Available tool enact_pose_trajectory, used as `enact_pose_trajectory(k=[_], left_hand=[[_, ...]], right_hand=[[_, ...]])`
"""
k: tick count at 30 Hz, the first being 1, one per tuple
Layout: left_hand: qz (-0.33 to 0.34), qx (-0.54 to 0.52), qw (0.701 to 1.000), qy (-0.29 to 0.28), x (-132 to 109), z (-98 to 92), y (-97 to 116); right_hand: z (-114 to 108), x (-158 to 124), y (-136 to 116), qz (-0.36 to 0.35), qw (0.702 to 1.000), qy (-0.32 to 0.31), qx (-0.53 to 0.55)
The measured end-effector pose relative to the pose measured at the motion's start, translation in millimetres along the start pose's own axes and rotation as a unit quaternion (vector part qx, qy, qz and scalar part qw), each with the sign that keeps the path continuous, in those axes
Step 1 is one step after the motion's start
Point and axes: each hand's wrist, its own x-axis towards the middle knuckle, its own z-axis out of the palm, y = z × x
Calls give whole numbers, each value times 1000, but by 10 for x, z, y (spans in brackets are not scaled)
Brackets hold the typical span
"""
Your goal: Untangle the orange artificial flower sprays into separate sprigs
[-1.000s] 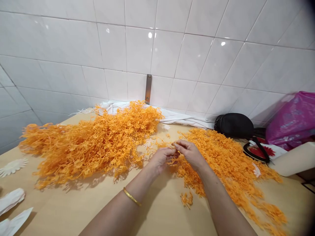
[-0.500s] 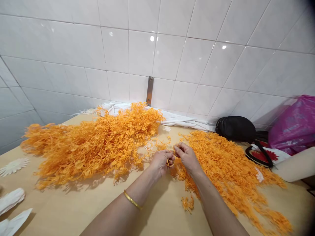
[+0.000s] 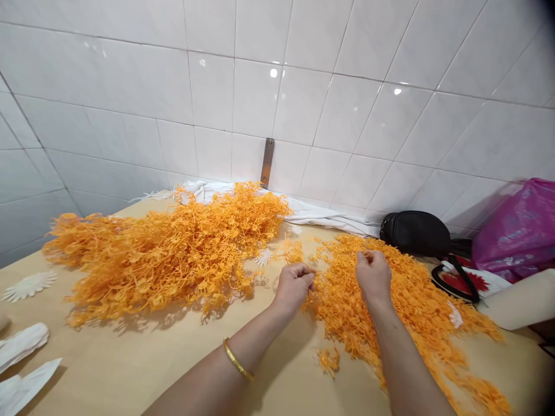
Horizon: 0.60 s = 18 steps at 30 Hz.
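My left hand pinches a thin orange plastic flower sprig over the middle of the table, at the edge of the right-hand pile. My right hand hovers over that pile with thumb and fingertips pressed together; a bit of orange seems to show at the fingertips, too small to name. The right pile is made of short, loose orange pieces. To the left lies a bushy heap of orange artificial flower stems. A small orange cluster rests by itself between my forearms.
White petal-shaped pieces lie at the left. A white cloth runs along the tiled wall, below a metal bracket. A black pouch, a purple plastic bag and a pale roll stand at the right.
My hands were close together and have moved apart. The right one went to the right over the loose pieces; the left shifted slightly right. The view has tilted a little.
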Motion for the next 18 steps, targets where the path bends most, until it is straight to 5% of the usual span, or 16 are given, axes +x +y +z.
enact_pose_trajectory(k=[4, 8, 11, 13, 18], left_hand=[[39, 94, 995, -10, 55, -27, -135], [96, 169, 981, -16, 113, -85, -202], [118, 210, 970, -11, 119, -109, -208], [139, 234, 962, -4, 101, -114, -200], [167, 258, 952, 2, 34, -87, -141]], right_hand=[[-77, -19, -49, -27, 962, -112, -246], [-136, -101, -244, -57, 937, -173, -299], [-177, -150, -379, -97, 946, -289, -111], [-168, -204, -447, -91, 926, -360, 70], [5, -357, -495, -22, 870, -371, 323]])
